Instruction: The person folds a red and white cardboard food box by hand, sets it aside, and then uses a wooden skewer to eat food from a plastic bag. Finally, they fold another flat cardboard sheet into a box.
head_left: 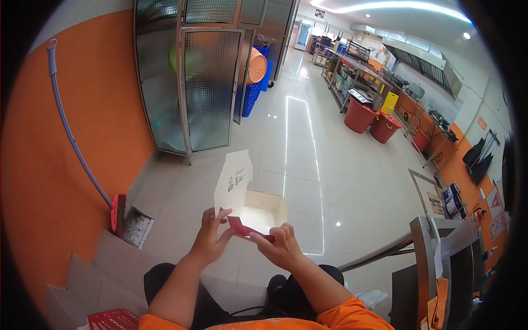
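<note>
A cardboard food box [258, 208] is held up over my knees, its inside facing me. Its pale lid flap [231, 179], with small dark printing, stands raised on the left. The near side shows a red outer face [240, 226]. My left hand [210, 235] pinches the near left corner between thumb and fingers. My right hand [279, 243] grips the near right corner, thumb along the red edge and fingers curled over the side. Nothing lies inside the box that I can make out.
Red printed cardboard [113, 319] lies at lower left on the steps. A broom [77, 137] leans on the orange wall. A glass-panelled cabinet [212, 88] stands ahead, red bins [360, 115] farther right. A metal railing [379, 254] runs at my right.
</note>
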The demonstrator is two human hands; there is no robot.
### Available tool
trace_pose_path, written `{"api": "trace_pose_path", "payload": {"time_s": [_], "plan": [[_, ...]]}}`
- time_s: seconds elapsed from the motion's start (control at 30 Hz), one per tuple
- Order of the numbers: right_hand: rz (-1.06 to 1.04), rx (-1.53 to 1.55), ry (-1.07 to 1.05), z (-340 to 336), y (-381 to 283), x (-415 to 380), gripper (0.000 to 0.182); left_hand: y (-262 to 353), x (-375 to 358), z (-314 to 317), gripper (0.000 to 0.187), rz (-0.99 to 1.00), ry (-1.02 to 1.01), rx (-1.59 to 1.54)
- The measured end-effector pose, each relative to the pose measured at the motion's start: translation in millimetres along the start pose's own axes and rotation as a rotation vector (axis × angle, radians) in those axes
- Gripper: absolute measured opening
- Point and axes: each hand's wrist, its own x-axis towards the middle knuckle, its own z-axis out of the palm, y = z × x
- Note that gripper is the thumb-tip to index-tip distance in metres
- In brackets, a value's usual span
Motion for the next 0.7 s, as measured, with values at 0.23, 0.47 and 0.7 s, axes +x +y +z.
{"api": "trace_pose_path", "payload": {"time_s": [0.23,0.47,0.7], "plan": [[0.119,0.065,0.122,-6.0,2.0,9.5,0.059,-23.4,-3.7,14.3,0.046,-0.053,0.143,-0.344],[0.006,0.065,0.058,-3.1,12.1,3.3,0.059,-21.7,-7.1,18.1,0.04,-0.021,0.03,-0.483],[-0.058,0.029,0.001,-2.7,4.8,4.7,0.048,-8.5,-14.1,25.4,0.035,-0.126,0.038,-0.488]]}}
